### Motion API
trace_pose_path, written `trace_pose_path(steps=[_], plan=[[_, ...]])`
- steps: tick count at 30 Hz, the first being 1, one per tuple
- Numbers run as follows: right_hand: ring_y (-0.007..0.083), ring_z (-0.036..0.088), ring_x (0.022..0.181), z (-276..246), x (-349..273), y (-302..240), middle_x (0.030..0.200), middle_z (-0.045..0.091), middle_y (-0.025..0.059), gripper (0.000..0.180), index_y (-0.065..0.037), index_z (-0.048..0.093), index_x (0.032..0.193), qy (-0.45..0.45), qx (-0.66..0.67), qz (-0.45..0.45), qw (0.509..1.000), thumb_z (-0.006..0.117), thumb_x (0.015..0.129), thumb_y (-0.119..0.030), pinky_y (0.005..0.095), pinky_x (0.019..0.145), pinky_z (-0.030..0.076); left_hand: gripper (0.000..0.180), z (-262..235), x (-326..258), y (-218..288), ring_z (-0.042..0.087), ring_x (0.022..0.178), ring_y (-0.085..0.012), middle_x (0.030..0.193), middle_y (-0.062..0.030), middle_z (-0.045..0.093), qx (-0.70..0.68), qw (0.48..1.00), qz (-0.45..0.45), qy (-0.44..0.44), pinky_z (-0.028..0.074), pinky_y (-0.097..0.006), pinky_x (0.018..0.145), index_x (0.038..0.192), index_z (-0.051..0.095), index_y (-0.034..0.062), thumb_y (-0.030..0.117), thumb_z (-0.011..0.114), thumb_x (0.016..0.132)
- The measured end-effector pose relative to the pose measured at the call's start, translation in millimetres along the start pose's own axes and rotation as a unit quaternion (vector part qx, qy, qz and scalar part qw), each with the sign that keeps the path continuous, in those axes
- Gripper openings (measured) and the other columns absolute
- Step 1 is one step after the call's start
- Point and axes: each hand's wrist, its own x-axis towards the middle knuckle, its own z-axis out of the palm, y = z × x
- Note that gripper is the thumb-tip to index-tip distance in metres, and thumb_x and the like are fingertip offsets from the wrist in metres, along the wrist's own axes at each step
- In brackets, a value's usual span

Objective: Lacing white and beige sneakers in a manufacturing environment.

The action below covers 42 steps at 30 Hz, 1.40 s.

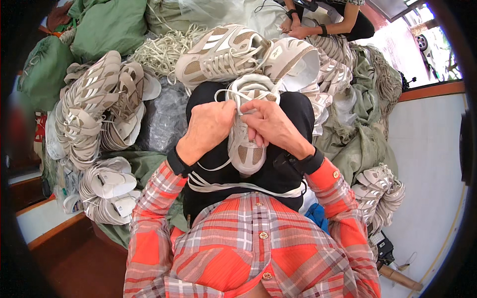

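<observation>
On my lap lies a beige-and-white shoe upper [248, 154], its tan mesh toe pointing toward me. A cream shoelace [237, 99] runs through its eyelets, with one loop standing out at the upper left. My left hand [211, 126] is closed at the left eyelet edge, pinching the lace; its fingertips are partly hidden. From the right, my right hand [273, 124] pinches the lace over the tongue with thumb and index finger, the other fingers curled over the upper. The two hands nearly touch. Just beyond are more laced uppers [218, 57].
Loose laces [166, 49] are heaped at the far left of my knees. Stacked uppers [92, 104] stand on the left, and another bundle [380, 193] lies at right. Green sacks [112, 30] fill the back left. Another person's hands [298, 27] work at the top right. White laces [223, 186] cross my thighs.
</observation>
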Motion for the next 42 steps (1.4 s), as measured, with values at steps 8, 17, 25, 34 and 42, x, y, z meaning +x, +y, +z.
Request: trace_pose_path(steps=[8, 17, 25, 34, 42], plan=[[0.0101, 0.053, 0.043, -1.3, 1.0, 7.6, 0.061, 0.059, 0.0058, 0.030, 0.005, 0.051, 0.115, -0.008, 0.070, 0.015, 0.997, 0.051, 0.089, -0.011, 0.0222, 0.037, 0.041, 0.008, 21.4, -15.1, 8.2, 0.062, 0.059, -0.0305, 0.064, -0.0128, 0.060, -0.122, 0.982, -0.099, 0.101, 0.046, -0.039, 0.051, 0.083, 0.057, 0.0068, 0.013, 0.063, 0.084], [0.0172, 0.058, 0.042, 0.3, 11.2, 1.3, 0.056, 0.058, 0.0087, 0.021, 0.002, 0.058, 0.101, 0.054, -0.181, -0.073, 0.979, 0.045, 0.088, -0.006, 0.0299, 0.038, 0.047, 0.020, 11.1, -6.8, -6.9, 0.051, 0.051, -0.0080, 0.061, -0.0027, 0.060, -0.422, 0.859, -0.267, -0.111, 0.040, -0.026, 0.047, 0.081, 0.061, 0.0010, 0.016, 0.053, 0.091], [0.0219, 0.059, 0.044, -1.4, 21.6, -4.6, 0.056, 0.057, 0.0103, 0.015, 0.002, 0.054, 0.097, -0.033, -0.198, 0.002, 0.980, 0.047, 0.089, -0.009, 0.0335, 0.039, 0.047, 0.023, 18.8, -8.5, -5.6, 0.048, 0.050, -0.0054, 0.058, -0.0002, 0.055, -0.450, 0.836, -0.293, -0.114, 0.037, -0.021, 0.048, 0.073, 0.058, 0.0008, 0.014, 0.053, 0.091], [0.0303, 0.066, 0.061, -76.5, -32.2, -1.8, 0.067, 0.062, 0.0173, 0.008, -0.002, 0.051, 0.093, 0.379, -0.310, -0.153, 0.859, 0.053, 0.089, -0.009, 0.0424, 0.053, 0.051, 0.020, -32.8, -57.0, -9.0, 0.059, 0.101, -0.0254, 0.093, -0.0110, 0.064, -0.833, 0.545, -0.085, 0.048, 0.041, -0.043, 0.096, 0.102, 0.061, 0.0032, 0.018, 0.050, 0.096], [0.0224, 0.063, 0.085, -40.2, -15.7, -10.5, 0.097, 0.060, 0.0143, 0.009, -0.002, 0.050, 0.097, 0.042, 0.492, -0.180, 0.851, 0.048, 0.097, -0.010, 0.0361, 0.077, 0.053, 0.028, -12.8, -49.1, 4.2, 0.060, 0.110, -0.0198, 0.112, -0.0073, 0.066, -0.915, 0.266, -0.178, 0.245, 0.037, -0.047, 0.106, 0.121, 0.056, 0.0091, 0.022, 0.051, 0.096]])
